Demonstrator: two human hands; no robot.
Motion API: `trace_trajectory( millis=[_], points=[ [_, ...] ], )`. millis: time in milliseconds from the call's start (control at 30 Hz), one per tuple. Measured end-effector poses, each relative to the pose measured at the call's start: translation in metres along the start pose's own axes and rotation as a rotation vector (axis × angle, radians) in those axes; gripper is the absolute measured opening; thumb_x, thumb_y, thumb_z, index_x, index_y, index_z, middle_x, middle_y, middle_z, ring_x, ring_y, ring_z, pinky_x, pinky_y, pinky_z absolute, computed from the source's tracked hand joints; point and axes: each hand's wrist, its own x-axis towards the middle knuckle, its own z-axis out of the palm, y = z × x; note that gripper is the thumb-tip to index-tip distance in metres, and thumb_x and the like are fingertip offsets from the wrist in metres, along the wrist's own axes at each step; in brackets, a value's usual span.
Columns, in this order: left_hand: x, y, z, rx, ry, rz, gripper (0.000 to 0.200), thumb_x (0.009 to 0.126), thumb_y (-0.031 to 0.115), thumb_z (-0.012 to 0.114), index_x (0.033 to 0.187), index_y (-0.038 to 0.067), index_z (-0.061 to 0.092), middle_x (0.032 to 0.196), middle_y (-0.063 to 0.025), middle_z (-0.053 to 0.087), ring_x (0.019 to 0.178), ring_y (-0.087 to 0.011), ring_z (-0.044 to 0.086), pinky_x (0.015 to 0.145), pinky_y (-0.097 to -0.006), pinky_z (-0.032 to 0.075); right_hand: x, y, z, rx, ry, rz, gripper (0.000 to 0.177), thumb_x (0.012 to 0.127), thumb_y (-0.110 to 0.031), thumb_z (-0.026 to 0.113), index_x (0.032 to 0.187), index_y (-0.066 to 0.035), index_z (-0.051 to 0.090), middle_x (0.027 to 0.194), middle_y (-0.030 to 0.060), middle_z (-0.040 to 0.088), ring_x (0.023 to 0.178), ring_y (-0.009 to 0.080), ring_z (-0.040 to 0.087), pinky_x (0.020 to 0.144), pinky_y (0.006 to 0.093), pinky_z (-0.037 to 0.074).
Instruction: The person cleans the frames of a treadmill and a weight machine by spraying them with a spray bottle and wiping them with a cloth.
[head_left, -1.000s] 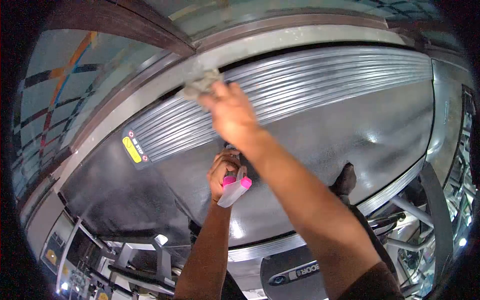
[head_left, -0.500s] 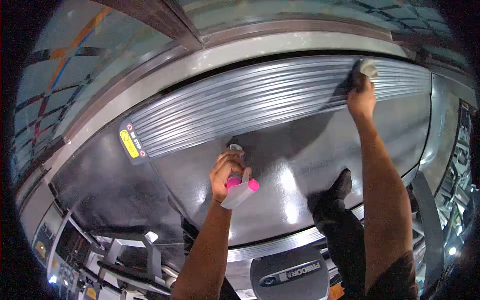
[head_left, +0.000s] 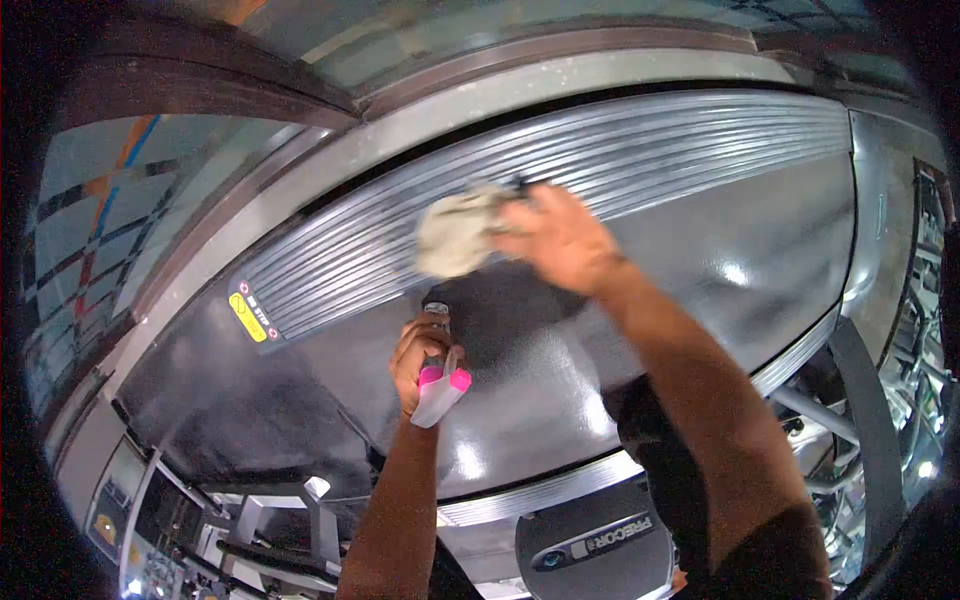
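Note:
My left hand (head_left: pixel 422 358) is wrapped round a spray bottle (head_left: pixel 440 395) with a pink and translucent white head, held above the dark glossy surface of the machine. Up and to the right of it, my right hand (head_left: pixel 555 235) grips a pale cloth (head_left: pixel 455 235) and is blurred by motion. The cloth hangs over the ribbed silver side rail (head_left: pixel 650 150), near its lower edge. Whether the cloth touches the rail cannot be made out.
A yellow warning label (head_left: pixel 248 317) marks the rail's left end. A dark cover with PRECOR lettering (head_left: pixel 597 548) is at the bottom. Metal frames (head_left: pixel 270 520) stand at the lower left, and a window ledge (head_left: pixel 450 108) runs behind the rail.
My right hand has swept left along the rail with the cloth, which now appears more spread out. My left hand has shifted slightly left and down with the bottle. The view has moved a little.

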Motion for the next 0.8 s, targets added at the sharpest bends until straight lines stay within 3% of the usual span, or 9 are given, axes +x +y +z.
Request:
trace_trajectory(
  millis=[33, 67, 100, 233, 367, 433, 500, 633, 800],
  points=[
    [0.001, -0.001, 0.001, -0.012, 0.006, 0.006, 0.032, 0.067, -0.003, 0.078, 0.07, 0.006, 0.048, 0.076, -0.0098, 0.062, 0.092, -0.0315, 0.065, 0.084, -0.0412, 0.05, -0.019, 0.029, 0.008, 0.07, 0.049, 0.109, 0.035, 0.088, -0.023, 0.062, 0.123, -0.027, 0.064, 0.123, -0.0021, 0.057, 0.11, 0.0232, 0.053, 0.091, 0.0386, 0.045],
    [0.0, -0.002, 0.001, -0.023, 0.017, 0.01, 0.032, 0.067, -0.003, 0.078, 0.07, 0.006, 0.048, 0.076, -0.0098, 0.062, 0.092, -0.0314, 0.065, 0.083, -0.0413, 0.05, -0.045, 0.066, 0.013, -0.178, 0.073, 0.017, 0.033, 0.09, -0.019, 0.06, 0.123, -0.022, 0.062, 0.118, 0.0037, 0.06, 0.11, 0.0264, 0.054, 0.091, 0.0419, 0.045],
    [0.001, -0.001, 0.0, -0.005, 0.018, 0.023, 0.032, 0.067, -0.003, 0.079, 0.07, 0.006, 0.048, 0.076, -0.0097, 0.062, 0.091, -0.0313, 0.065, 0.083, -0.0415, 0.05, -0.066, 0.101, 0.016, -0.185, 0.068, 0.137, 0.032, 0.091, -0.019, 0.052, 0.12, -0.024, 0.065, 0.12, 0.0122, 0.061, 0.108, 0.0339, 0.057, 0.096, 0.0471, 0.045],
    [0.001, -0.003, -0.001, 0.003, -0.015, 0.058, 0.031, 0.073, 0.002, 0.076, 0.071, 0.007, 0.046, 0.083, -0.012, 0.064, 0.093, -0.0322, 0.066, 0.084, -0.043, 0.05, -0.124, 0.169, -0.002, -0.041, 0.278, 1.063, 0.059, 0.079, 0.001, 0.057, 0.135, -0.014, 0.051, 0.115, 0.0174, 0.058, 0.108, 0.0375, 0.057, 0.093, 0.0486, 0.044],
    [-0.008, -0.011, -0.005, 0.014, -0.019, 0.029, 0.03, 0.076, 0.004, 0.076, 0.072, 0.007, 0.046, 0.086, -0.0133, 0.065, 0.093, -0.0327, 0.066, 0.087, -0.0442, 0.051, -0.1, 0.142, 0.015, 0.254, 0.498, 0.94, 0.065, 0.073, 0.0, 0.066, 0.135, -0.01, 0.049, 0.116, 0.0232, 0.055, 0.108, 0.0424, 0.055, 0.093, 0.0518, 0.046],
    [-0.006, -0.01, -0.001, 0.003, -0.002, 0.051, 0.029, 0.077, 0.005, 0.075, 0.072, 0.007, 0.046, 0.085, -0.013, 0.065, 0.093, -0.0329, 0.066, 0.086, -0.0442, 0.051, -0.066, 0.088, 0.031, 0.076, 0.642, 0.733, 0.069, 0.064, 0.01, 0.058, 0.131, -0.006, 0.055, 0.122, 0.0195, 0.057, 0.112, 0.0412, 0.056, 0.091, 0.0502, 0.045],
    [-0.003, -0.008, 0.0, 0.015, 0.0, 0.064, 0.029, 0.078, 0.006, 0.075, 0.073, 0.007, 0.047, 0.085, -0.0131, 0.064, 0.093, -0.033, 0.066, 0.087, -0.0443, 0.051, -0.031, 0.023, 0.02, 0.146, 0.499, 0.662, 0.062, 0.062, 0.008, 0.061, 0.119, -0.018, 0.059, 0.123, 0.0188, 0.053, 0.12, 0.0357, 0.045, 0.097, 0.0464, 0.034],
    [-0.004, -0.007, 0.001, 0.026, -0.012, 0.061, 0.028, 0.081, 0.01, 0.074, 0.076, 0.007, 0.047, 0.088, -0.0148, 0.066, 0.094, -0.0332, 0.066, 0.088, -0.0449, 0.051, 0.008, -0.052, 0.01, 0.357, 0.356, 0.516, 0.056, 0.064, 0.004, 0.069, 0.111, -0.025, 0.064, 0.123, 0.0116, 0.051, 0.104, 0.035, 0.05, 0.089, 0.0431, 0.046],
    [0.004, 0.004, 0.005, 0.037, 0.033, 0.061, 0.031, 0.071, -0.001, 0.076, 0.073, 0.006, 0.047, 0.075, -0.0099, 0.062, 0.088, -0.032, 0.066, 0.081, -0.0436, 0.051, -0.014, -0.02, -0.004, 0.149, 0.089, 0.389, 0.053, 0.071, -0.003, 0.069, 0.119, -0.025, 0.064, 0.12, 0.0074, 0.053, 0.103, 0.0325, 0.052, 0.088, 0.0435, 0.05]
  ],
)
